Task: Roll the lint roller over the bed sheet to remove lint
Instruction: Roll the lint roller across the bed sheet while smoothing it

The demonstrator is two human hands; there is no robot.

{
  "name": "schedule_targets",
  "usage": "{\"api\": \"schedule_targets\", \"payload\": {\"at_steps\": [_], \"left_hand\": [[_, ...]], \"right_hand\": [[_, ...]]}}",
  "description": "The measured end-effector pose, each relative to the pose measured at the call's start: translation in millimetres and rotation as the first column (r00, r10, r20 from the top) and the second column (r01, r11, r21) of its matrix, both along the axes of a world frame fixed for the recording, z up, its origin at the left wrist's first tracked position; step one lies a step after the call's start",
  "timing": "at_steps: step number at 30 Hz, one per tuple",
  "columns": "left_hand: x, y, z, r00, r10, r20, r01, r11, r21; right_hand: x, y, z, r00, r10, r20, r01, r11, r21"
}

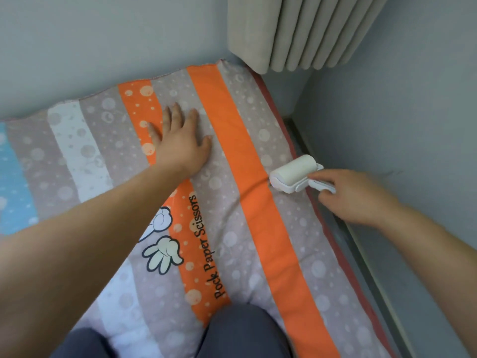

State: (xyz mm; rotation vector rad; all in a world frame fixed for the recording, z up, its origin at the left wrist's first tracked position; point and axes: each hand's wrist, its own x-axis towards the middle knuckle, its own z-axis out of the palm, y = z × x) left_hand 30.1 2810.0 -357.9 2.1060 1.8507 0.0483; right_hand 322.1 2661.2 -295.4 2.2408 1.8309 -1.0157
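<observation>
The bed sheet has orange, grey, white and blue stripes with pale dots and a cartoon-hands print. A white lint roller lies with its drum on the sheet near the bed's right edge, just right of the wide orange stripe. My right hand grips its short white handle from the right. Further left, my left hand rests flat on the sheet with straight, spread fingers, over a grey stripe and the dotted orange one.
A grey wall runs close along the bed's right edge, with a narrow gap below it. A beige curtain hangs at the far corner. Another wall borders the bed's far side. My knees in dark trousers press on the sheet at the bottom.
</observation>
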Motion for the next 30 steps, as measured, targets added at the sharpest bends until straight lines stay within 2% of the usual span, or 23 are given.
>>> {"api": "schedule_targets", "payload": {"at_steps": [3, 7, 10, 14, 24, 30], "left_hand": [[-8, -41, 12, 0.996, 0.054, 0.071, -0.052, 0.998, -0.023], [-32, -95, 15, 0.996, 0.077, 0.041, -0.071, 0.989, -0.131], [-41, -117, 7, 0.996, 0.088, -0.001, -0.087, 0.980, -0.178], [-51, -127, -5, 0.999, 0.044, -0.026, -0.049, 0.975, -0.215], [-48, -127, -12, 0.998, 0.055, -0.034, -0.062, 0.970, -0.237], [-46, -127, -9, 0.997, 0.062, -0.046, -0.071, 0.972, -0.225]], "right_hand": [[13, -1, 20, 1.000, 0.027, -0.002, -0.027, 0.999, -0.047], [-15, 16, 34, 0.999, 0.025, -0.028, -0.022, 0.992, 0.127], [-63, 31, 22, 0.991, 0.109, -0.076, -0.091, 0.972, 0.215], [-92, 35, -6, 0.980, 0.199, 0.004, -0.197, 0.967, 0.161], [-21, -24, 4, 0.973, 0.202, 0.111, -0.204, 0.979, 0.007], [-1, -25, 14, 0.956, 0.246, 0.162, -0.233, 0.968, -0.097]]}}
